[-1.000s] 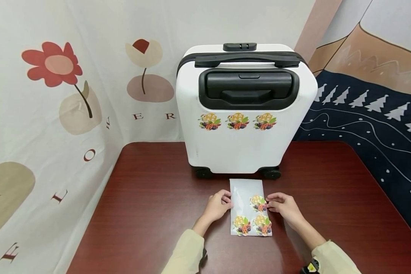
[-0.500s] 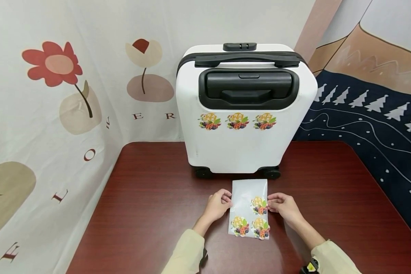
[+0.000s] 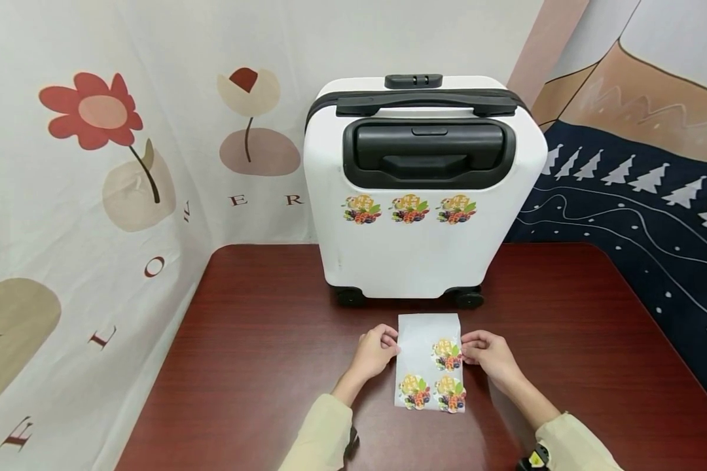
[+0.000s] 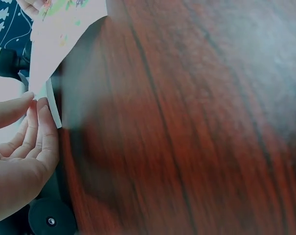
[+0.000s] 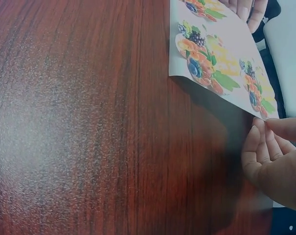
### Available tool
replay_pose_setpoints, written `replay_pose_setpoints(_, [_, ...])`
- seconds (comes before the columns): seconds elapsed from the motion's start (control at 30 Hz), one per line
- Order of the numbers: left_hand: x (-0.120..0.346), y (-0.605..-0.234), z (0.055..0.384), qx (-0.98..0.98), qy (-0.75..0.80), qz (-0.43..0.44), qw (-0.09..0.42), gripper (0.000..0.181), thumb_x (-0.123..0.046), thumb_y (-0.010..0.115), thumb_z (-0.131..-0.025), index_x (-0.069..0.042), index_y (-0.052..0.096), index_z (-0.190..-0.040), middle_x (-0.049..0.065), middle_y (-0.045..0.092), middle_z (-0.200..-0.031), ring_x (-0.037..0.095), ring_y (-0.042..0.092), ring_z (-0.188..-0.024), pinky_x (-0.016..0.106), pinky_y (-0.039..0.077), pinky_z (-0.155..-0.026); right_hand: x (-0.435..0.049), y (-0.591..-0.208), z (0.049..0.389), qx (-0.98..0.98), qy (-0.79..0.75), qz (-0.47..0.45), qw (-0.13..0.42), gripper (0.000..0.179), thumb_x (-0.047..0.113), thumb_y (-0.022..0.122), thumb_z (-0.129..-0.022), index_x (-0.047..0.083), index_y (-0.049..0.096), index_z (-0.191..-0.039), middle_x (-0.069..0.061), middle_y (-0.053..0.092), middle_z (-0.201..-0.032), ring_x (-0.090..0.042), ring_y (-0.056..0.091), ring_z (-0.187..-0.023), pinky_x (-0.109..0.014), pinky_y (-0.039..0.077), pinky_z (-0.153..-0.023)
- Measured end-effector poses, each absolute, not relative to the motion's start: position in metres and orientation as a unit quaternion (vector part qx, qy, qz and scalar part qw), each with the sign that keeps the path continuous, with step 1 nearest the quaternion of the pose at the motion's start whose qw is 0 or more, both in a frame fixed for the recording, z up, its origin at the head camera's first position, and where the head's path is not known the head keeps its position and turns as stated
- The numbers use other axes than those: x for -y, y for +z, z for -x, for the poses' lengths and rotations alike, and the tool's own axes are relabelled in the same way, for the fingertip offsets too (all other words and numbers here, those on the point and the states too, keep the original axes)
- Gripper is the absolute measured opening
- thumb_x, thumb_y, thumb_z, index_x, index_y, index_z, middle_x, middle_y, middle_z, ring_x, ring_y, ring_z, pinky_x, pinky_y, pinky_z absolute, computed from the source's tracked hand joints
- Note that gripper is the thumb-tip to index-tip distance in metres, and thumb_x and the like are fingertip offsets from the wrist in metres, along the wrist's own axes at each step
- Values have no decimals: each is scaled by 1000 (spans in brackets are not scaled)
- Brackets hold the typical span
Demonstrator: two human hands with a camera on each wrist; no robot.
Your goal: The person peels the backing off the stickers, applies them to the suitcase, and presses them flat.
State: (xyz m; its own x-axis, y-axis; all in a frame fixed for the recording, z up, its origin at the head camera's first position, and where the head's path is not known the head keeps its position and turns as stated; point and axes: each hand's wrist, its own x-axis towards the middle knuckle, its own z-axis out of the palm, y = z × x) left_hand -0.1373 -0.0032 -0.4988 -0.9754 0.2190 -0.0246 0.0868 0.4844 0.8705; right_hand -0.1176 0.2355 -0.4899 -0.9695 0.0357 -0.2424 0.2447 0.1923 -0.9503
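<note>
A white sticker sheet [image 3: 415, 343] with three fruit stickers is held between both hands in the head view. My left hand [image 3: 374, 352] pinches its left edge between thumb and fingertips. On the opposite edge, beside the upper sticker [image 3: 446, 354], my right hand [image 3: 491, 358] pinches the sheet the same way. The left wrist view has the left thumb [image 4: 13, 110] meeting the fingers at the paper's edge. In the right wrist view the sheet [image 5: 231, 36] appears bent and raised off the table along its near edge, with the right hand [image 5: 277, 164] at one side.
Behind the sheet a white suitcase [image 3: 412, 255] with black wheels stands upright, three matching fruit stickers [image 3: 410, 209] in a row below its black pull handle [image 3: 429, 147]. The reddish-brown table [image 3: 259, 327] lies beneath. Printed cloths [image 3: 171, 98] hang behind and at the sides.
The sheet has shifted and changed its tilt between the hands; its far edge now lies slightly nearer the person. Both hands stay almost in place and keep their hold.
</note>
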Motion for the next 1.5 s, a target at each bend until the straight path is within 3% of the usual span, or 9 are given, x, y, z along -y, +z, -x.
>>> replay_pose_setpoints(0.47, [4, -490, 138, -856, 505, -94, 49, 7, 0, 68, -77, -4, 63, -81, 1, 62, -71, 10, 55, -65, 21, 44, -60, -236, -486, 120, -774, -622, -89, 76, 18, -11, 54, -83, -17, 52, -101, -10, 60, -74, -13, 59, -63, -27, 52, -60])
replay_pose_setpoints(1.5, [7, -476, 138, -815, 567, -115, 31, 5, 1, 67, -79, -2, 65, -83, 3, 64, -74, 8, 56, -65, 20, 46, -58, -242, -459, 120, -769, -633, -53, 77, 19, -7, 56, -84, -16, 51, -99, -12, 61, -73, -14, 59, -63, -32, 52, -62])
